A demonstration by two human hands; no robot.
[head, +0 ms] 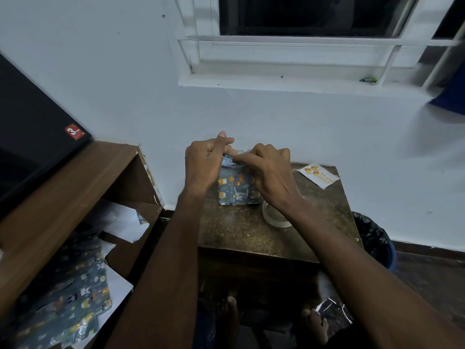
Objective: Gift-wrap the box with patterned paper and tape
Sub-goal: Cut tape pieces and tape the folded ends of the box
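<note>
1. Your box (237, 185) stands on the small table (251, 230) near the wall, already covered in patterned paper on the face toward you, so the main wrap looks done.
2. What seems left is the top end: the flap there is not yet flat, and I cannot see any tape on it.
3. The tape roll (274, 215) lies on the table just beside the box, partly under your right forearm.
4. Your left hand (203, 159) is curled at the box's top left corner, pinching the paper, thumb raised.
5. Your right hand (269, 170) arches over the top, fingers bent, pressing and pinching the fold.
6. Spare paper (70, 306) lies on the shelf to your left.
</note>
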